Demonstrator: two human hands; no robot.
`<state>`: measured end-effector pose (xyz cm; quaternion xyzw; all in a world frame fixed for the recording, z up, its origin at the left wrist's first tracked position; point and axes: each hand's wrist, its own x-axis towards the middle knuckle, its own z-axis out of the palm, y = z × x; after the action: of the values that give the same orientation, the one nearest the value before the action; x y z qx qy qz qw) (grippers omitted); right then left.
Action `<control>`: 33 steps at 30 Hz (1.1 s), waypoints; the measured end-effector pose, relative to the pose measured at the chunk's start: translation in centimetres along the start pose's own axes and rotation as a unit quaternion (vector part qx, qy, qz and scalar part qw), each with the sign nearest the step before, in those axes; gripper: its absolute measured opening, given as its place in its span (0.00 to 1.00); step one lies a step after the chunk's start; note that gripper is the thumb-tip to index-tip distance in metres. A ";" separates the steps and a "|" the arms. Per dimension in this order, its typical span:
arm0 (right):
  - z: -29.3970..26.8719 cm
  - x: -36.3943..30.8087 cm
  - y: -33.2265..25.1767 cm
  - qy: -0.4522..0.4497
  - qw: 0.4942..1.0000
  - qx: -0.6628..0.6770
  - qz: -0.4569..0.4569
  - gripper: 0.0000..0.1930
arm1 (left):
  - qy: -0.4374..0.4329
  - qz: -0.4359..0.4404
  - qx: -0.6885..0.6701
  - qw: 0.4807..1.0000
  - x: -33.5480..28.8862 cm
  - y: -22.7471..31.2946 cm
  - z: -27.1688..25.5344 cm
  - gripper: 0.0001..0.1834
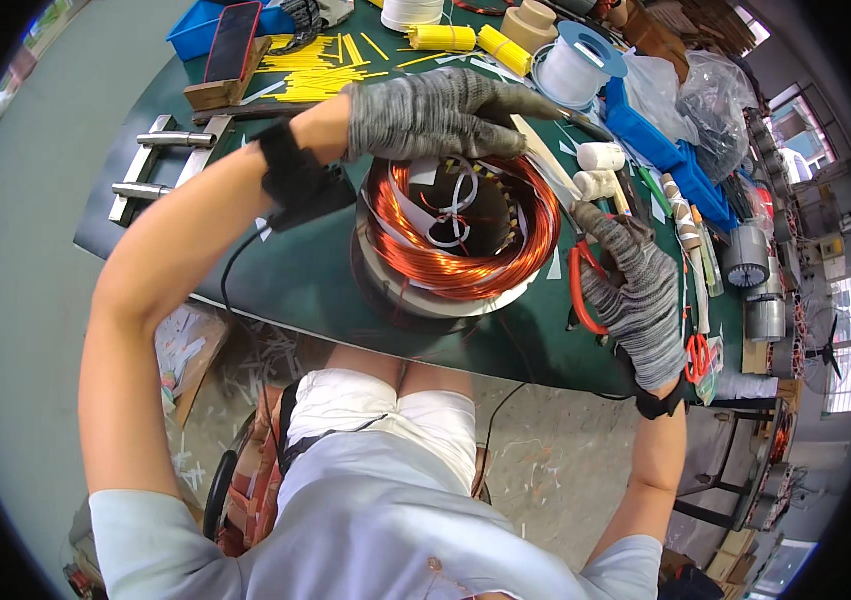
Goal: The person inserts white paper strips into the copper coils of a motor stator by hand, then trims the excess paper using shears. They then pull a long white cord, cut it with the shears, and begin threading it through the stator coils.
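A round motor stator wound with orange copper wire stands on the dark green table, with white insulation strips in its bore. My left hand, in a grey knit glove, lies flat over the stator's far rim, fingers pointing right. My right hand, also gloved, is closed on red-handled pliers just right of the stator, the jaws hidden behind the fingers.
Yellow sleeving pieces, a phone on a wooden block, a blue tray, a white cord spool, metal bars and red scissors lie about. More stators stand at right.
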<state>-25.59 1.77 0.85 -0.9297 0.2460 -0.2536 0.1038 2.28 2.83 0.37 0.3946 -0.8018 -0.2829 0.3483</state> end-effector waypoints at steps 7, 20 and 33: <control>-1.7 -0.3 -2.4 -0.107 0.968 -0.225 -0.009 0.28 | 0.061 0.184 0.255 0.947 1.3 1.2 -1.0 0.22; -2.8 2.6 -1.5 -0.115 0.916 -0.359 -0.138 0.28 | 0.297 -0.092 0.485 0.817 -4.1 7.4 13.1 0.19; -6.6 8.2 -4.1 -0.237 0.774 -0.522 -0.269 0.21 | 0.321 -0.054 0.451 0.831 -4.1 7.0 13.3 0.15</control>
<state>-21.22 0.64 11.19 -0.8998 0.0478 0.1244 -0.4155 -9.34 12.28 -3.85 0.6190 -0.6611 0.2341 0.3535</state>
